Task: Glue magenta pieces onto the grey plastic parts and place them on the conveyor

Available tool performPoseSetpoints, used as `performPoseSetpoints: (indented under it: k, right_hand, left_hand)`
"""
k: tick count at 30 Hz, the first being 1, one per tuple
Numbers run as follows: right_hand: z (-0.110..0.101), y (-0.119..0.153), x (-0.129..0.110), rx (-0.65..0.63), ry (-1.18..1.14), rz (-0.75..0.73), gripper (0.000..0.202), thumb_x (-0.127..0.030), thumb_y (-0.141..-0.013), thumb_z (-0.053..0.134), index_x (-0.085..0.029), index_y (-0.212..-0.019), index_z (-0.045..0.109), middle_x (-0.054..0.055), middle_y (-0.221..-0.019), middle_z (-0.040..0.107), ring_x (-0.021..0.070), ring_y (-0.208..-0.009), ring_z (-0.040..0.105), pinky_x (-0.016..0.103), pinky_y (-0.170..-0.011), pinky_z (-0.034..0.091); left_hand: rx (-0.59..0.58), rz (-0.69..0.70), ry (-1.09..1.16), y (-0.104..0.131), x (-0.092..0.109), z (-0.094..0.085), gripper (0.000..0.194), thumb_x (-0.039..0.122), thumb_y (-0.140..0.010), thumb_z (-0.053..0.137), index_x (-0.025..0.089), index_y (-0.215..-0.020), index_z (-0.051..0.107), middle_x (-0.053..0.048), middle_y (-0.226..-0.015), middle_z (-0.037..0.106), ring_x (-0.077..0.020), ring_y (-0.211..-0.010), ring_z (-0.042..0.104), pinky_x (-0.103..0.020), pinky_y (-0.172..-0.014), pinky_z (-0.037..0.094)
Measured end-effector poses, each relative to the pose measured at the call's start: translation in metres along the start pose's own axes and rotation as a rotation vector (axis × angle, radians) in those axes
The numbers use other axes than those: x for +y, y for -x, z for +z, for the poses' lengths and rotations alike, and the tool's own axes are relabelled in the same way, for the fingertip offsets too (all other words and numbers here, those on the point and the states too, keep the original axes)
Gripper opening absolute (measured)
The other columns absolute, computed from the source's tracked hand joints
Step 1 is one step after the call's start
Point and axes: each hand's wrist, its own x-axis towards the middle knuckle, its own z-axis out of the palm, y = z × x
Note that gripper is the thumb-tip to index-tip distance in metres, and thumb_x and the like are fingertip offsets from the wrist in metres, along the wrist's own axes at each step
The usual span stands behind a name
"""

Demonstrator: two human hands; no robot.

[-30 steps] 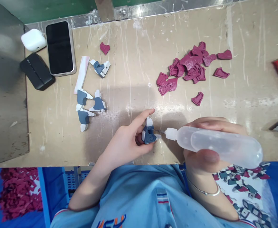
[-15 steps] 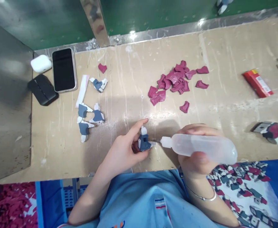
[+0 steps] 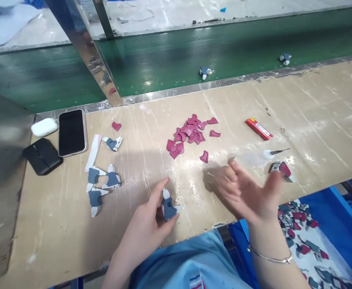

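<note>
Between the thumb and fingers of my left hand (image 3: 147, 220) is a dark blue and white part (image 3: 168, 206), held just over the bench. My right hand (image 3: 248, 188) is raised with its palm up and its fingers apart, blurred by motion and holding nothing. Just beyond it the translucent bottle (image 3: 251, 157) lies on the bench, its thin dark tip pointing right. Several maroon pieces (image 3: 189, 130) are heaped beyond my hands. A part with a maroon piece on it (image 3: 285, 169) is partly hidden behind my right thumb.
Several blue and white parts (image 3: 95, 197) stand left, near a phone (image 3: 72, 132), a white case (image 3: 44, 127) and a black case (image 3: 43, 155). A red packet (image 3: 258, 128) lies right. Parts rest on the green belt (image 3: 164, 74). A blue bin (image 3: 341, 216) holds parts below the edge.
My right hand has let go of the bottle, which now lies on the bench, and has opened. My left hand keeps the part. The view has shifted to the right and up.
</note>
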Motion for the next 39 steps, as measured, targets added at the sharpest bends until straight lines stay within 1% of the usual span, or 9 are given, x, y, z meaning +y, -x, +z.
performPoseSetpoints:
  k: [3, 6, 8, 11, 13, 15, 20, 28, 39]
  right_hand:
    - [0.018, -0.008, -0.003, 0.053, 0.737, -0.245, 0.022, -0.031, -0.107, 0.056, -0.030, -0.122, 0.073, 0.008, -0.107, 0.077, 0.0243, -0.091, 0.073, 0.041, -0.080, 0.066]
    - [0.020, -0.029, -0.010, -0.105, 1.253, -0.368, 0.046, -0.008, -0.103, 0.044, -0.025, -0.134, 0.072, 0.013, -0.138, 0.074, 0.0316, -0.127, 0.066, 0.054, -0.106, 0.060]
    - [0.016, -0.040, -0.017, -0.247, 1.564, -0.416, 0.053, 0.000, -0.098, 0.040, -0.019, -0.137, 0.071, 0.016, -0.134, 0.076, 0.0313, -0.122, 0.069, 0.053, -0.102, 0.062]
    - [0.010, -0.044, -0.027, -0.288, 1.732, -0.400, 0.041, -0.003, -0.100, 0.046, -0.016, -0.125, 0.076, 0.014, -0.109, 0.078, 0.0275, -0.093, 0.075, 0.044, -0.080, 0.067]
    - [0.012, -0.039, -0.033, -0.306, 1.676, -0.421, 0.033, -0.009, -0.103, 0.050, -0.019, -0.114, 0.079, 0.011, -0.100, 0.078, 0.0236, -0.080, 0.077, 0.038, -0.069, 0.066]
    - [0.020, -0.027, -0.036, -0.357, 1.475, -0.510, 0.029, -0.013, -0.106, 0.054, -0.022, -0.112, 0.081, 0.008, -0.100, 0.080, 0.0203, -0.082, 0.080, 0.032, -0.070, 0.067]
    - [0.057, 0.011, -0.022, -0.404, 1.058, -0.736, 0.038, -0.009, -0.106, 0.060, -0.026, -0.136, 0.074, 0.005, -0.116, 0.085, 0.0173, -0.102, 0.083, 0.027, -0.087, 0.071]
    - [0.078, 0.026, 0.014, -0.387, 0.903, -0.795, 0.058, -0.006, -0.098, 0.071, -0.026, -0.152, 0.064, 0.008, -0.112, 0.086, 0.0274, -0.105, 0.085, 0.037, -0.084, 0.076]
    - [0.092, 0.022, 0.018, -0.270, 0.791, -0.709, 0.039, -0.004, -0.093, 0.074, -0.025, -0.126, 0.079, 0.005, -0.101, 0.086, 0.0264, -0.107, 0.083, 0.041, -0.094, 0.074]
  left_hand:
    - [-0.007, -0.001, 0.011, -0.001, 0.000, 0.000, 0.075, 0.031, -0.092, 0.065, 0.029, -0.164, 0.043, 0.006, -0.081, 0.062, -0.0151, -0.068, 0.064, -0.023, -0.067, 0.049]
    - [-0.006, -0.020, 0.018, -0.002, 0.002, -0.001, 0.077, 0.031, -0.091, 0.065, 0.027, -0.164, 0.042, 0.006, -0.080, 0.060, -0.0156, -0.068, 0.063, -0.023, -0.068, 0.049]
    - [-0.002, -0.051, 0.015, -0.001, 0.004, -0.002, 0.078, 0.031, -0.091, 0.065, 0.025, -0.165, 0.041, 0.006, -0.079, 0.057, -0.0158, -0.069, 0.061, -0.024, -0.069, 0.048]
    - [0.005, -0.074, 0.029, -0.001, 0.006, -0.002, 0.078, 0.031, -0.091, 0.065, 0.024, -0.165, 0.041, 0.005, -0.080, 0.056, -0.0163, -0.072, 0.061, -0.025, -0.072, 0.049]
    - [0.000, -0.067, 0.053, -0.001, 0.006, -0.001, 0.078, 0.031, -0.090, 0.065, 0.023, -0.165, 0.041, 0.005, -0.080, 0.056, -0.0165, -0.072, 0.062, -0.025, -0.073, 0.049]
    - [0.004, -0.056, 0.062, -0.003, 0.006, -0.001, 0.080, 0.031, -0.089, 0.066, 0.023, -0.164, 0.042, 0.006, -0.079, 0.056, -0.0161, -0.070, 0.061, -0.025, -0.070, 0.047]
    - [0.007, -0.046, 0.084, -0.007, 0.009, 0.000, 0.083, 0.033, -0.086, 0.069, 0.020, -0.163, 0.043, 0.006, -0.076, 0.054, -0.0153, -0.065, 0.057, -0.026, -0.065, 0.044]
    - [0.039, -0.003, 0.143, -0.006, 0.010, 0.001, 0.083, 0.020, -0.078, 0.065, 0.019, -0.160, 0.048, 0.006, -0.077, 0.058, -0.0138, -0.063, 0.058, -0.024, -0.064, 0.046]
    - [0.109, 0.024, 0.098, -0.002, 0.007, 0.008, 0.077, 0.020, -0.084, 0.063, 0.021, -0.159, 0.046, 0.001, -0.089, 0.069, -0.0188, -0.074, 0.069, -0.031, -0.077, 0.056]
